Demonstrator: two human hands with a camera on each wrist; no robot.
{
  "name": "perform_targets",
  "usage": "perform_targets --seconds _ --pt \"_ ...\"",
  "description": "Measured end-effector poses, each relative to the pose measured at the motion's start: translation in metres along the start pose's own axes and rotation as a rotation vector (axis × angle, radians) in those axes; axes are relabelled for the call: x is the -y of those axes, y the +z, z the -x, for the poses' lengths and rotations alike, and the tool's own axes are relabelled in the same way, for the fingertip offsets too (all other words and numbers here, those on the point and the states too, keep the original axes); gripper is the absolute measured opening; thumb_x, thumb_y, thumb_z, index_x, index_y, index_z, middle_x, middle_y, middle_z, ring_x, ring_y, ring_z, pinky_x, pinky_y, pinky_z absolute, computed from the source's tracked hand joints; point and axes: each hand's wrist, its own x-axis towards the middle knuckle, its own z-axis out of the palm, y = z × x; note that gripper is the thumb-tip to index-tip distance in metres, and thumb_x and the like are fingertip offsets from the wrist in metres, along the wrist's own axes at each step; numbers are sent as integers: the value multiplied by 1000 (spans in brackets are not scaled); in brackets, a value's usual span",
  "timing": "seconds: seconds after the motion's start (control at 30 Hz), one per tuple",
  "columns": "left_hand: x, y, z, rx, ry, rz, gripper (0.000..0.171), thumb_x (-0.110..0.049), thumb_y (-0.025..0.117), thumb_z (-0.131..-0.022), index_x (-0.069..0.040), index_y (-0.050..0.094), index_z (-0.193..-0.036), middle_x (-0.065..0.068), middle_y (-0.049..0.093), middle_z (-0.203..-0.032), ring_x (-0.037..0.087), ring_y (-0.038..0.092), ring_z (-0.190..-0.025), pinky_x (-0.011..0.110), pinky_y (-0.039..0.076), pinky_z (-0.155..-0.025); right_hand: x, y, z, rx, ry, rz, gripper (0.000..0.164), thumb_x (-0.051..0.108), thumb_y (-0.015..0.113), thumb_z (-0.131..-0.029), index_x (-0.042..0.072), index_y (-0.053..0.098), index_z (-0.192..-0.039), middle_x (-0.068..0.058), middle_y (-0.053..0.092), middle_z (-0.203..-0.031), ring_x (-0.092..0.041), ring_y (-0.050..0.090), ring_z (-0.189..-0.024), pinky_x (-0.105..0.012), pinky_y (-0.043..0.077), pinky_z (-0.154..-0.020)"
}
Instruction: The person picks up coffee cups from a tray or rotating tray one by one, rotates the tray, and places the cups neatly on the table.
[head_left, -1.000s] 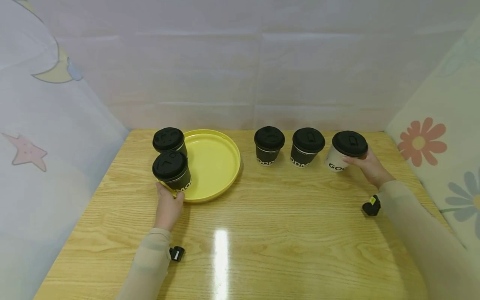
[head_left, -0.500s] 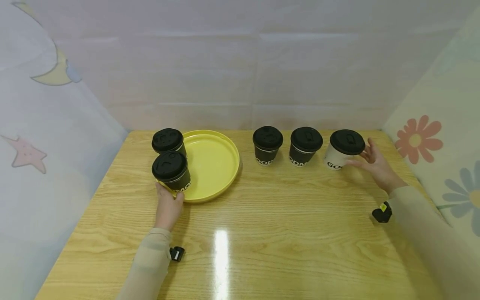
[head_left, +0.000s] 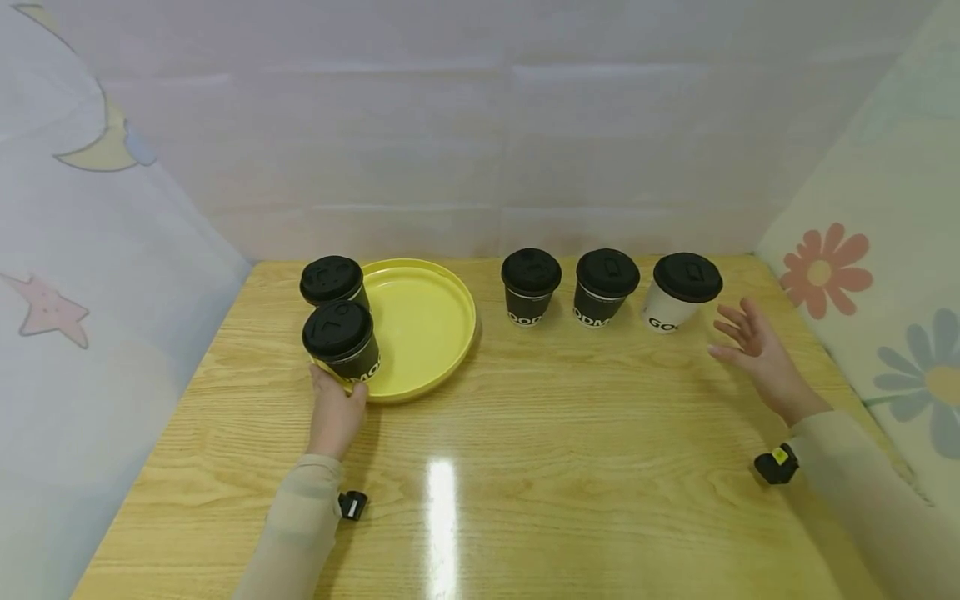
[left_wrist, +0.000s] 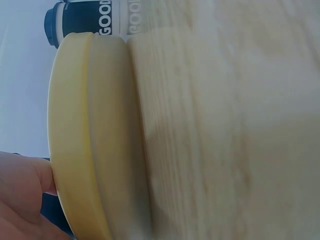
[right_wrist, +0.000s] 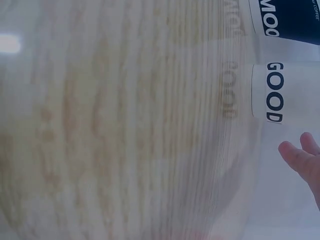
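My left hand (head_left: 337, 412) grips the rim of a round yellow plate (head_left: 431, 333) at its near left. Its thumb (left_wrist: 45, 175) lies against the rim in the left wrist view; some fingers are hidden. Close to that hand, a black lidded coffee cup (head_left: 343, 343) stands at the plate's left side, with another black coffee cup (head_left: 333, 282) behind it. My right hand (head_left: 761, 358) holds nothing, its fingers spread and apart from a white coffee cup (head_left: 667, 308) with a black lid. That cup stands upright to its left, also seen in the right wrist view.
Two more black lidded cups stand in a row left of the white one: a middle cup (head_left: 600, 304) and a left cup (head_left: 527, 302). All rest on a wooden table (head_left: 562, 467). Cloth walls enclose the back (head_left: 480, 150) and both sides.
My right hand has let go of the white cup and drawn back toward the near right, its fingers spreading. The left hand and the plate have stayed in place.
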Motion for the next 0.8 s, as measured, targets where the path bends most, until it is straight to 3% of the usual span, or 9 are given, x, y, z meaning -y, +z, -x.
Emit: perform_targets --seconds 0.33,0.8 --pt "-4 -3 2 0 7 33 83 -22 37 -99 12 -27 -142 35 -22 -151 45 -5 -143 51 8 -116 2 5 2 10 -56 -69 86 -4 47 -99 14 -17 -154 -4 11 -160 3 36 -126 -6 38 -89" --pt "-1 -1 4 -7 33 82 82 -21 36 -99 11 -27 -142 34 -24 -151 41 -10 -143 48 4 -116 6 8 11 23 -85 -30 81 -3 46 -100 15 -10 -156 -5 12 -160 3 37 -126 -6 37 -89"
